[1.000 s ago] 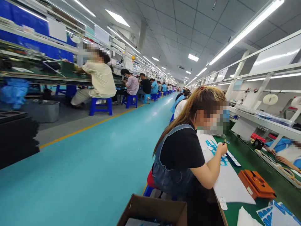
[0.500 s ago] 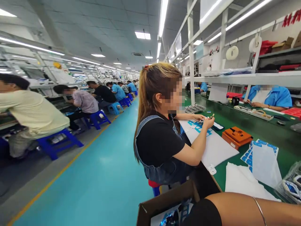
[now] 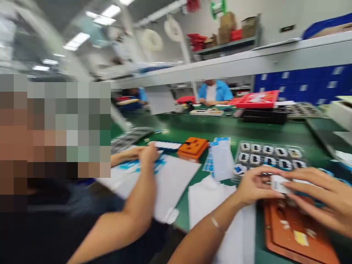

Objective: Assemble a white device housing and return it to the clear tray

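A small white part (image 3: pixel 279 183) is held up between my two hands, above an orange-brown fixture plate (image 3: pixel 299 223). My left hand (image 3: pixel 257 186), with a bracelet at its wrist, pinches the part from the left between thumb and fingers. From the other side, the fingers of my right hand (image 3: pixel 320 196) close on its right edge. Some blur hides the part's details. On the plate lie a yellow piece (image 3: pixel 301 238) and small pale bits. Just behind my hands, a clear tray (image 3: pixel 236 167) holds rows of white and black parts.
To my left sits a co-worker, whose forearm (image 3: pixel 143 183) reaches over white sheets (image 3: pixel 178 170). An orange block (image 3: pixel 192 148) and blue-and-white sticker sheets (image 3: pixel 222 157) lie between us. A shelf rail (image 3: pixel 214 69) crosses above the bench, and a red tray (image 3: pixel 258 99) stands at the back.
My view has swung right and down, from the aisle and co-worker to the bench before me. Both my hands and the white part are now visible; earlier only one forearm showed.
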Demonstrator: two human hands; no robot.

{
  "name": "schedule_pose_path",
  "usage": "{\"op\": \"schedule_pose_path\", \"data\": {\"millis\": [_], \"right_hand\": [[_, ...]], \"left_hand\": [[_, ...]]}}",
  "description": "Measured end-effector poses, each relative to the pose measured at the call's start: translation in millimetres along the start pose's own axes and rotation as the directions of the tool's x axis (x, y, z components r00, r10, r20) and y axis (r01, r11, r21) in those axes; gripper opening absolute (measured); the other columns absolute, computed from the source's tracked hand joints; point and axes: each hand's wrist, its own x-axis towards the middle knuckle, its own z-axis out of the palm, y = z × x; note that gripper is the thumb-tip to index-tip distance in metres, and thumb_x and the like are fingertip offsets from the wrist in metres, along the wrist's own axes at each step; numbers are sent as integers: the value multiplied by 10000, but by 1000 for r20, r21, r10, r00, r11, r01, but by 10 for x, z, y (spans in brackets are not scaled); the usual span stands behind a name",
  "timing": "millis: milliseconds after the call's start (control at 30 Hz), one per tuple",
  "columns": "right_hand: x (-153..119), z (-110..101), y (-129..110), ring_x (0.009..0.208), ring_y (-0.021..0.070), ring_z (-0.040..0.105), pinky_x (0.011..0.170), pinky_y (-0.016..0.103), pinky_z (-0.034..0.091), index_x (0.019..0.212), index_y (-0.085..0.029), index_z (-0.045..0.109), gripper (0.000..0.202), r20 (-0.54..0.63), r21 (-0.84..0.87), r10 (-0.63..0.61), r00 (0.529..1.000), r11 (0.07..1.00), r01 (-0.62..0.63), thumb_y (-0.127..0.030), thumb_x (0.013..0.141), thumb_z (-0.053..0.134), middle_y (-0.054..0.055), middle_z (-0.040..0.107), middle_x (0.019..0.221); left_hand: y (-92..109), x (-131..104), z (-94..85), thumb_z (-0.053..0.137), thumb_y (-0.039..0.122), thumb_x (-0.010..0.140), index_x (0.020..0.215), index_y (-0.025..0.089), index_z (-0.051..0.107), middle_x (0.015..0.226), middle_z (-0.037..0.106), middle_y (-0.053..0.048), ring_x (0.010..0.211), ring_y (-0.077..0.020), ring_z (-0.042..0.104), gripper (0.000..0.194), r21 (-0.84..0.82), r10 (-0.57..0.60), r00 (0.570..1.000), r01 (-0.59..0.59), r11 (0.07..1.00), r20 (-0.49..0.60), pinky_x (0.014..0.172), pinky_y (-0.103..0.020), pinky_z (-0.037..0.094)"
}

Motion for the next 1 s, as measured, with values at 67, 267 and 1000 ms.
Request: {"op": "schedule_pose_path", "data": {"millis": [67, 267, 1000], "right_hand": [[22, -40, -44, 1037, 227, 645, 852, 370, 587, 1142, -140, 662, 250, 78, -53, 45, 996, 998, -41, -51, 925, 575, 133, 695, 1126], [123, 15, -92, 1013, 222, 616, 854, 407, 592, 1083, -127, 652, 174, 66, 11, 105, 992, 994, -106, -67, 928, 601, 114, 708, 1126], [175, 11, -166, 1031, 167, 681, 873, 301, 584, 1054, -164, 683, 179, -54, 118, 287, 956, 953, -279, -81, 919, 599, 111, 716, 1134]], "left_hand": [[2, 36, -73, 943, 84, 536, 1017, 197, 759, 1136, 740, -97, 1026, -239, 728, 528, -32, 44, 999, -44, 999, 24, 827, -292, 635], [102, 36, -56, 924, 95, 599, 996, 257, 774, 1098, 751, -59, 933, -185, 742, 455, -18, 114, 992, -113, 993, 57, 711, -206, 627], [169, 10, -95, 907, 201, 672, 1070, 372, 758, 1068, 726, -26, 993, -168, 699, 458, 136, 206, 973, -220, 966, 109, 700, -186, 615]]}}
